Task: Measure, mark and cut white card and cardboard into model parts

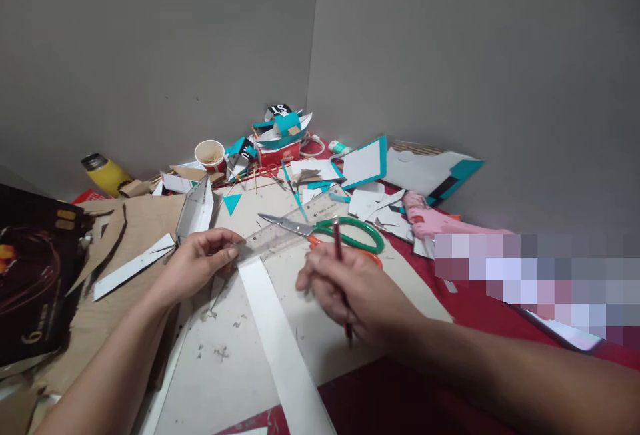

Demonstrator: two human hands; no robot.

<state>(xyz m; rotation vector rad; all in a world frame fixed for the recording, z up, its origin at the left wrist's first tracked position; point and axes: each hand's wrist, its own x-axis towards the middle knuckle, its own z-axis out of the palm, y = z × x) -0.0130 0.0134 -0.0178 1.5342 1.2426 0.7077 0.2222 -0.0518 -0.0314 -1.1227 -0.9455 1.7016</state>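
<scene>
My left hand (197, 263) presses its fingertips on the left end of a clear plastic ruler (285, 231) that lies across the top of a long white paper strip (283, 341). My right hand (350, 291) holds a dark red pencil (341, 268) upright, just right of the strip and below the ruler. Green-handled scissors (327, 229) lie shut on the grey cardboard sheet (235, 361), just beyond my right hand.
A folded white paper box (197, 209) stands by brown cardboard (140, 221). Teal and white scraps (367, 163), a paper cup (210, 153), a yellow flask (106, 173) and a pink glue gun (430, 220) crowd the far corner. A dark box (33, 268) lies at left.
</scene>
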